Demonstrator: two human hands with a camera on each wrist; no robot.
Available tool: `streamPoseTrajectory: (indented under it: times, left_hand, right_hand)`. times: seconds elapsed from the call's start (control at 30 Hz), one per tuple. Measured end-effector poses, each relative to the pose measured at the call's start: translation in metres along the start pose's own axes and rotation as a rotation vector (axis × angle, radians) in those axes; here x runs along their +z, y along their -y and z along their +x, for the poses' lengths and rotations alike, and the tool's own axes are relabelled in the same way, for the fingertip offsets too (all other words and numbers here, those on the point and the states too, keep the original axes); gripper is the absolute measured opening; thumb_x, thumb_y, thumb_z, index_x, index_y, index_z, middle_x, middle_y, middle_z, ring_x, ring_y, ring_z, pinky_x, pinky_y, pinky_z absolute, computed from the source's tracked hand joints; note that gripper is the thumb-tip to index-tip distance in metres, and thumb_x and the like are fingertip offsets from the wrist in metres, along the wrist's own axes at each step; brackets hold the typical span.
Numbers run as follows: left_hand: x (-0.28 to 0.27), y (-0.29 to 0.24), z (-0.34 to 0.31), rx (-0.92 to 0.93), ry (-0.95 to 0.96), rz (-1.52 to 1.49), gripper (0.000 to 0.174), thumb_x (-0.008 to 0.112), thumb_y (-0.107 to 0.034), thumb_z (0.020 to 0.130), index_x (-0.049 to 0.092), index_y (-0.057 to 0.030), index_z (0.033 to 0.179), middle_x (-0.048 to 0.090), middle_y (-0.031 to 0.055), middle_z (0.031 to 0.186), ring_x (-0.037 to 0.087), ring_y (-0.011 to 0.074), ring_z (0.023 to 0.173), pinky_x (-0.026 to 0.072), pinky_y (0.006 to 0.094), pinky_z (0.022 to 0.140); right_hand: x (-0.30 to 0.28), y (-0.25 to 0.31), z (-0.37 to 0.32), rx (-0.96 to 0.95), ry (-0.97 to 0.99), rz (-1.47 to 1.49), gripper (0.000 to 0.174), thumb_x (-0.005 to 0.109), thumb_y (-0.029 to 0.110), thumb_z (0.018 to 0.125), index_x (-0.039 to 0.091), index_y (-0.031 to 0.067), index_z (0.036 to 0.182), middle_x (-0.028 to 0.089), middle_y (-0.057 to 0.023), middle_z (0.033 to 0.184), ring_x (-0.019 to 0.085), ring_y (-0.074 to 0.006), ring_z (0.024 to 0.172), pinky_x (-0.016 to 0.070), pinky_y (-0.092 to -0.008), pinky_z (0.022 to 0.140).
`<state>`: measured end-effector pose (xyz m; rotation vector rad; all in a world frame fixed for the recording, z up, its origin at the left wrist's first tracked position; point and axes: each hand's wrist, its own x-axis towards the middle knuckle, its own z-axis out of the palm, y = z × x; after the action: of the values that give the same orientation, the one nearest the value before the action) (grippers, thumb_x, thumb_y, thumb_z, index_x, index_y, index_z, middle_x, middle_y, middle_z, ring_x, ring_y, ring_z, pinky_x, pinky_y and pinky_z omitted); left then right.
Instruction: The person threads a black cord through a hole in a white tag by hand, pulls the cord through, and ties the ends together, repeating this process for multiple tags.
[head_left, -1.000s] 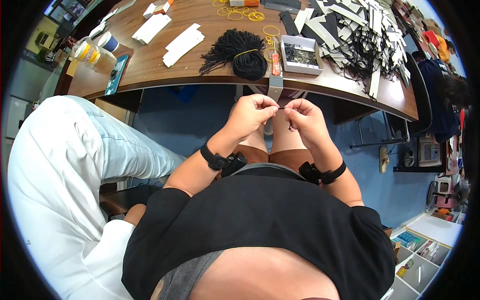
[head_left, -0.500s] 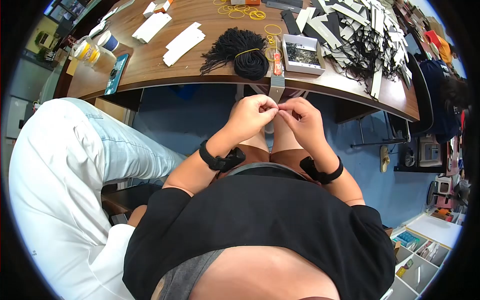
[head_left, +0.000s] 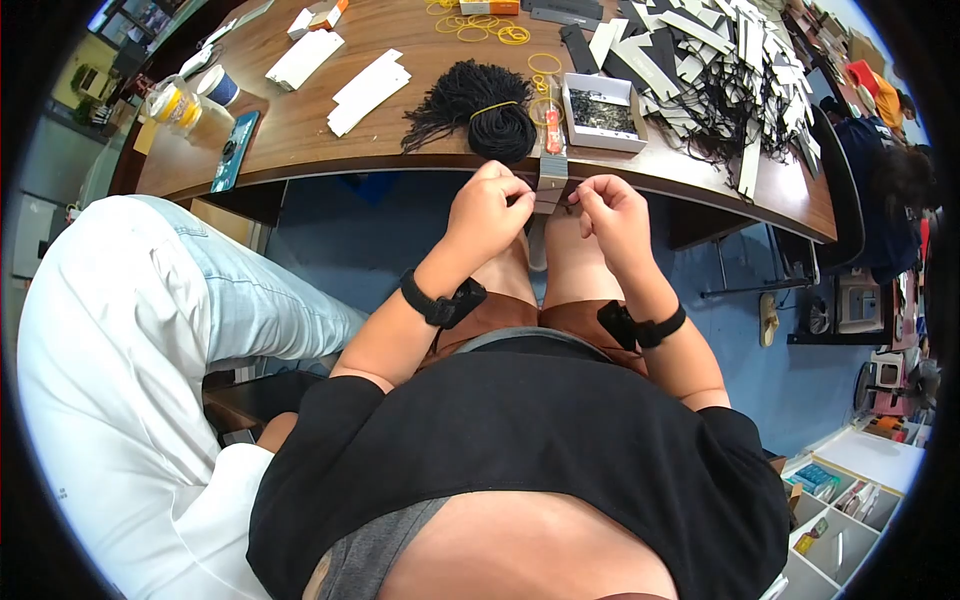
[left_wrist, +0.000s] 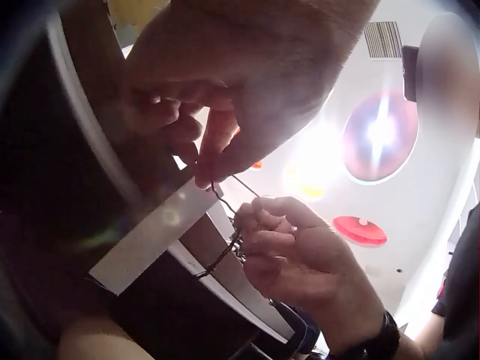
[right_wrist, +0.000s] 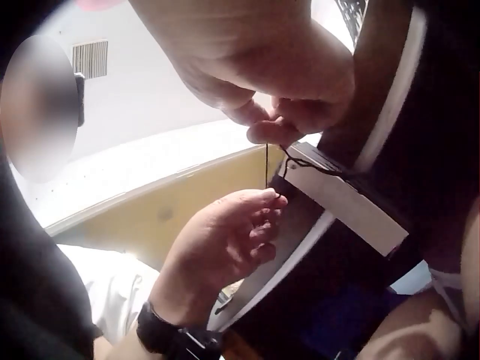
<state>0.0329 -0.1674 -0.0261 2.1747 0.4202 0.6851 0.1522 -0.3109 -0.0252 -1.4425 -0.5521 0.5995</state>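
A thin black cord (right_wrist: 267, 166) stretches between my two hands in both wrist views. My left hand (head_left: 485, 218) pinches one part of it between thumb and index finger, just in front of the table edge. My right hand (head_left: 618, 228) grips the cord with curled fingers, a short gap to the right. Loose dark ends of cord (left_wrist: 217, 262) hang beside the right fingers in the left wrist view. Between and beyond the hands, a pale flat strip (head_left: 552, 183) juts over the table edge.
On the wooden table (head_left: 300, 130) lie a bundle of black cords (head_left: 500, 130), a white box of small dark pieces (head_left: 605, 140) and an orange-handled item (head_left: 552, 130). White and black tags (head_left: 740, 60) pile up at right. A person's leg (head_left: 250, 270) is close at left.
The hands were together at the fingertips half a second ago. Now they are apart and nearer the table, the left having shifted forward and left, with cord spanning the gap.
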Motion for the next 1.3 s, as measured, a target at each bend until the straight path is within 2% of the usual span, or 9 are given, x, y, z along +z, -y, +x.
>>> streamPoseTrajectory:
  times: [0.2, 0.43, 0.53, 0.57, 0.67, 0.7, 0.8, 1.2, 1.3]
  left_hand:
    - [0.013, 0.013, 0.002, -0.008, 0.013, 0.080, 0.014, 0.062, -0.013, 0.073, 0.068, -0.0015, 0.078, 0.057, 0.0121, 0.071, 0.058, 0.0262, 0.066, 0.0464, 0.0342, 0.062]
    - [0.042, 0.030, -0.010, -0.041, -0.014, -0.288, 0.013, 0.064, -0.010, 0.081, 0.069, 0.0015, 0.086, 0.060, 0.0089, 0.072, 0.057, 0.0162, 0.066, 0.0440, 0.0276, 0.061]
    - [0.047, 0.028, -0.012, -0.119, -0.031, -0.441, 0.012, 0.065, -0.009, 0.081, 0.069, 0.0024, 0.085, 0.059, 0.0065, 0.074, 0.055, 0.0131, 0.069, 0.0437, 0.0251, 0.062]
    - [0.046, 0.026, -0.012, -0.139, -0.036, -0.426, 0.012, 0.065, -0.008, 0.081, 0.068, 0.0026, 0.085, 0.059, 0.0062, 0.074, 0.055, 0.0130, 0.070, 0.0438, 0.0246, 0.062]
    - [0.043, 0.023, -0.011, -0.097, -0.055, -0.353, 0.011, 0.065, -0.007, 0.081, 0.067, 0.0032, 0.083, 0.060, 0.0052, 0.075, 0.055, 0.0112, 0.070, 0.0435, 0.0235, 0.061]
    - [0.043, 0.024, -0.011, -0.068, -0.060, -0.323, 0.011, 0.065, -0.007, 0.081, 0.067, 0.0033, 0.083, 0.060, 0.0049, 0.075, 0.055, 0.0104, 0.069, 0.0434, 0.0232, 0.061]
    - [0.046, 0.028, -0.014, -0.123, -0.046, -0.361, 0.010, 0.063, -0.006, 0.082, 0.066, 0.0035, 0.084, 0.062, 0.0040, 0.076, 0.055, 0.0080, 0.068, 0.0430, 0.0224, 0.059]
    - [0.044, 0.019, -0.016, -0.288, 0.070, -0.649, 0.008, 0.057, -0.002, 0.086, 0.062, 0.0048, 0.084, 0.066, 0.0055, 0.079, 0.060, 0.0083, 0.074, 0.0482, 0.0224, 0.067]
    - [0.049, 0.026, -0.016, -0.237, 0.034, -0.659, 0.010, 0.059, -0.004, 0.083, 0.062, 0.0047, 0.081, 0.065, 0.0053, 0.072, 0.059, 0.0069, 0.068, 0.0468, 0.0221, 0.060]
  right_hand:
    - [0.008, -0.036, 0.008, 0.130, -0.082, -0.052, 0.012, 0.060, 0.012, 0.086, 0.061, 0.0003, 0.083, 0.058, 0.0002, 0.062, 0.047, -0.0041, 0.046, 0.0358, -0.0186, 0.042]
    - [0.007, -0.036, 0.008, 0.444, 0.128, 0.251, 0.014, 0.062, 0.015, 0.086, 0.062, 0.0021, 0.081, 0.054, 0.0006, 0.060, 0.042, -0.0040, 0.044, 0.0299, -0.0185, 0.040]
    - [0.003, -0.036, 0.009, 0.442, 0.169, 0.148, 0.015, 0.063, 0.016, 0.086, 0.062, 0.0014, 0.083, 0.054, 0.0012, 0.060, 0.046, -0.0048, 0.047, 0.0319, -0.0188, 0.041]
    - [0.004, -0.036, 0.009, 0.352, 0.142, -0.151, 0.012, 0.066, 0.015, 0.083, 0.062, 0.0039, 0.084, 0.056, -0.0008, 0.064, 0.051, -0.0088, 0.050, 0.0379, -0.0215, 0.045]
    - [0.009, -0.028, 0.003, -0.538, -0.257, -0.613, 0.008, 0.067, 0.012, 0.079, 0.064, 0.0078, 0.085, 0.059, -0.0036, 0.073, 0.056, -0.0144, 0.056, 0.0440, -0.0254, 0.051]
    - [0.012, 0.001, -0.008, -0.415, -0.253, -0.653, 0.015, 0.068, 0.010, 0.074, 0.065, 0.0112, 0.088, 0.059, -0.0042, 0.082, 0.058, -0.0187, 0.063, 0.0473, -0.0297, 0.058]
    - [0.008, 0.003, 0.004, -0.959, -0.149, -0.948, 0.021, 0.069, 0.010, 0.071, 0.065, 0.0110, 0.092, 0.059, -0.0027, 0.083, 0.059, -0.0201, 0.071, 0.0477, -0.0324, 0.061]
    - [0.013, 0.001, 0.004, -0.970, -0.114, -0.952, 0.021, 0.066, 0.005, 0.069, 0.064, 0.0069, 0.090, 0.057, -0.0058, 0.086, 0.057, -0.0240, 0.076, 0.0447, -0.0344, 0.067]
    - [0.014, 0.005, 0.006, -0.975, -0.103, -0.948, 0.018, 0.066, 0.005, 0.070, 0.064, 0.0069, 0.087, 0.057, -0.0053, 0.083, 0.057, -0.0240, 0.074, 0.0443, -0.0353, 0.065]
